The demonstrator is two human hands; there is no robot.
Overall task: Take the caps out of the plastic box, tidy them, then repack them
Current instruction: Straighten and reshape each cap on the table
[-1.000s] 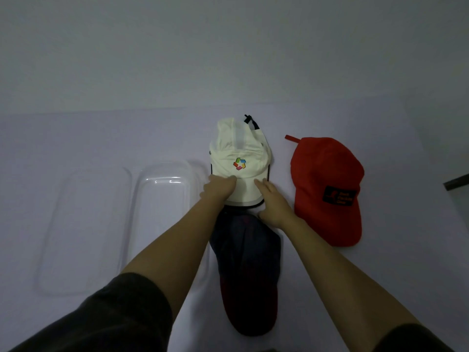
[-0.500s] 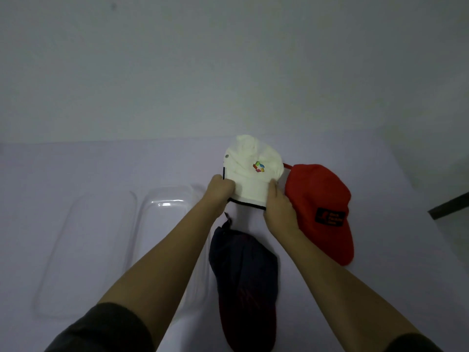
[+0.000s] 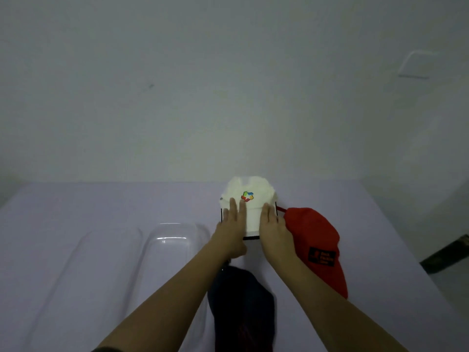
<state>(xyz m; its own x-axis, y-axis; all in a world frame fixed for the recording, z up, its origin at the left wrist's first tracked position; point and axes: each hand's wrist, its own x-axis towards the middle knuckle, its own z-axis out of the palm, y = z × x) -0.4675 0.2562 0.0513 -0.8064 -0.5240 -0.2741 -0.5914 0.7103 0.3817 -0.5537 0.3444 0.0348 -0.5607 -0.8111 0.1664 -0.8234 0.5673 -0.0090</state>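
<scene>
A white cap with a colourful logo lies near the table's far edge, its brim toward me. My left hand rests flat on the brim's left side, fingers spread. My right hand lies flat along the brim's right side. A red cap with a black patch sits just right of my right hand. A dark navy cap lies nearer me, between my forearms. The clear plastic box stands left of my left arm and holds nothing.
The box's transparent lid lies flat to the left of the box. The pale table meets a plain wall at the back. Its right edge drops to a dark floor.
The white cap went from gripped by its brim to lying flat further back on the table. Both hands opened and now press flat on the brim. The view tilted upward.
</scene>
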